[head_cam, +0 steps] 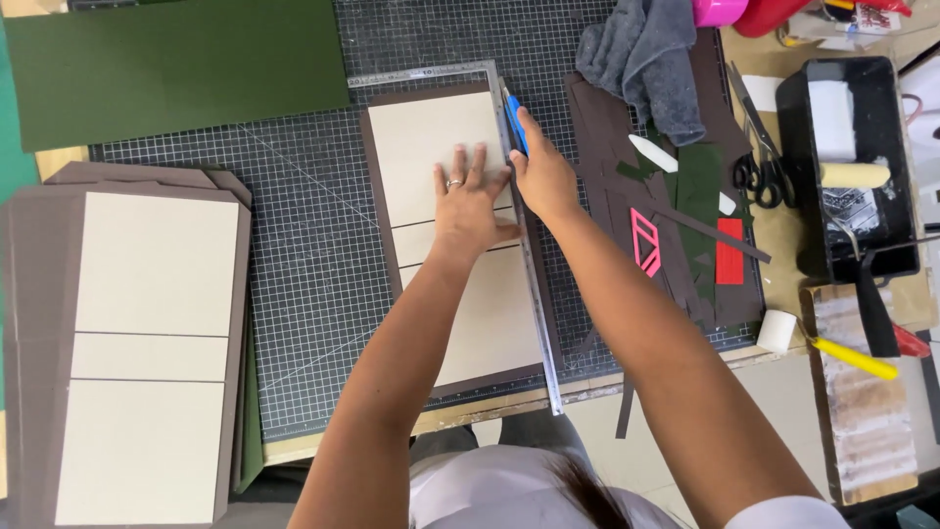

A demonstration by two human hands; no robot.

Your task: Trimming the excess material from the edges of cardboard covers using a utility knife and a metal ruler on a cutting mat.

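Two hands worked at a brown-bordered cream board panel (460,235) in the frame's centre.
Left hand (472,201) lay spread flat on the panel beside a long steel ruler (532,284); right hand (541,171) pinched a blue craft knife (516,122) against the ruler's edge, above the gridded cutting mat (304,225).

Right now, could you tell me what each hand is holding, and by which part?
The right hand grips a blue knife by its handle. The left hand holds nothing; it presses flat on the board.
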